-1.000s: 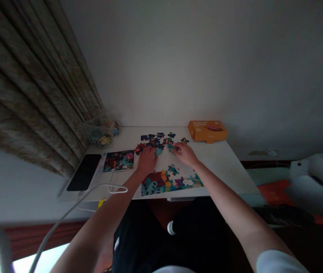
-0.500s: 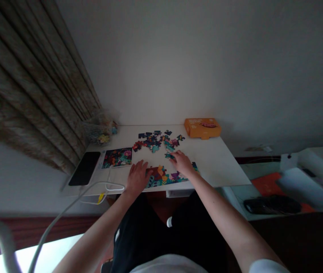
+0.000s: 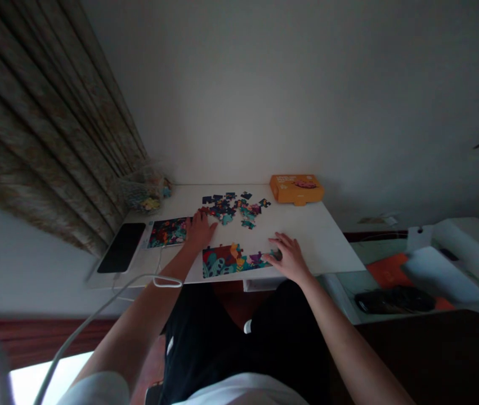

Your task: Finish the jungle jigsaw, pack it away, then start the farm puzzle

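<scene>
My right hand (image 3: 290, 259) hides the right end of the joined puzzle strip (image 3: 222, 261), below frame centre, long axis rising slightly rightward; my left hand (image 3: 200, 230) covers the edge of the picture card (image 3: 167, 233). Both hands' fingers spread loosely, gripping nothing I can make out.

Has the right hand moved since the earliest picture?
Yes: relative to the orange puzzle box, the right hand has moved toward the viewer and rightward.

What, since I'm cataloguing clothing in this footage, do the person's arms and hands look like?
The left hand and right hand are ungloved, with no rings discernible. The left arm has a pale sleeve near the frame's edge; the right arm is bare as far as visible.
</scene>
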Demonstrator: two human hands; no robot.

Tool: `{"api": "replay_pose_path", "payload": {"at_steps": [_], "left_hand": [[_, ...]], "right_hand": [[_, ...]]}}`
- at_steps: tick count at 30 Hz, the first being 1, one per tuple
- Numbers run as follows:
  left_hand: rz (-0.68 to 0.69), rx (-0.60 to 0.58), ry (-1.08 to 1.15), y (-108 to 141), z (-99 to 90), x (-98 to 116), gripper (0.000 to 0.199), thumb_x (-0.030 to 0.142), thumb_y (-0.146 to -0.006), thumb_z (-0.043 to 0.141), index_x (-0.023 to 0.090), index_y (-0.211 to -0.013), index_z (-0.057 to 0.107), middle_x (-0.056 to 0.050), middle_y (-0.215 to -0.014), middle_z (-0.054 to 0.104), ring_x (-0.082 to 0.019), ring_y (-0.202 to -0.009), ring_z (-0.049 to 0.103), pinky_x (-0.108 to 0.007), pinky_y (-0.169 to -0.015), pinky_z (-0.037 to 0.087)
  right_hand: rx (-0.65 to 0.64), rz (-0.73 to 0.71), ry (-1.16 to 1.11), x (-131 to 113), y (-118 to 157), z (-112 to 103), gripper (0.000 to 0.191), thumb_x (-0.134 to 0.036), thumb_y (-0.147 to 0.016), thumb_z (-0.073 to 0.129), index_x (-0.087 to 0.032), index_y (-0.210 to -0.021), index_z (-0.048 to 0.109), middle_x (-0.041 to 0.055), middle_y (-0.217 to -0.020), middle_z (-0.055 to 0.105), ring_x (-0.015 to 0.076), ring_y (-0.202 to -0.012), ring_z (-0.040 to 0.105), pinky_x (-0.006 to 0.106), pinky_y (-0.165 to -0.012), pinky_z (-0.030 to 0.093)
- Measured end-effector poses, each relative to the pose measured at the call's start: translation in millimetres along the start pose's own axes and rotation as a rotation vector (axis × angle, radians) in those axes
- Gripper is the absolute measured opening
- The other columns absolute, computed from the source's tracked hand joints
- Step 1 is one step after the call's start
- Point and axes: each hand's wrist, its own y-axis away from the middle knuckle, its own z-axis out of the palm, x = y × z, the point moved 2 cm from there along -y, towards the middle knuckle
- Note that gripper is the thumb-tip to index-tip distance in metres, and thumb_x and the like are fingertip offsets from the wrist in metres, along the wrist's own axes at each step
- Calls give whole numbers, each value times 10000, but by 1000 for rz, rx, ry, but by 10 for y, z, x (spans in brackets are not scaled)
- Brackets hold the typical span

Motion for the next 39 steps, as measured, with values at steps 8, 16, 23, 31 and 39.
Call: {"api": "replay_pose_path", "payload": {"at_steps": [8, 16, 23, 31, 39], "left_hand": [[207, 45, 86, 195, -57, 184, 566, 410, -1041, 439, 155, -1546, 455, -187, -1636, 416, -313, -1521, 387, -544, -1265, 256], [238, 37, 5, 856, 63, 230, 546, 517, -1021, 498, 155, -1423, 571, -195, -1488, 562, -351, -1408, 486, -499, -1194, 353], [258, 33, -85, 634, -83, 277, 519, 606, -979, 537, 164, -1223, 660, -189, -1207, 644, -370, -1157, 577, -495, -1013, 437], [175, 104, -39, 561, -69, 310, 464, 580, -997, 488, 166, -1049, 691, -211, -1153, 662, -394, -1176, 577, -512, -1018, 408], [79, -73, 127, 436, -117, 307, 361, 523, -1042, 466, 213, -1014, 649, -107, -946, 745, -284, -927, 707, -352, -788, 468]], "right_hand": [[-108, 4, 83, 59, 100, 23, 618, -580, -939, 636, -278, -1471, 544, 143, -1586, 490, 359, -1490, 399, 647, -1198, 276], [-15, -60, 71, 28, -231, 23, 602, -645, -889, 679, -214, -1306, 622, 155, -1276, 641, 332, -1248, 550, 546, -1127, 341], [13, 15, 135, -20, -424, 65, 410, -593, -931, 634, -204, -1057, 665, 140, -1095, 634, 338, -1069, 560, 469, -939, 431], [129, 2, 66, -16, -361, 4, 348, -553, -958, 621, -234, -823, 660, 119, -1008, 594, 301, -998, 562, 417, -914, 485], [21, -48, 90, -40, -403, 25, 370, -541, -990, 597, -244, -777, 658, 84, -879, 637, 277, -934, 575, 379, -851, 471]]}}
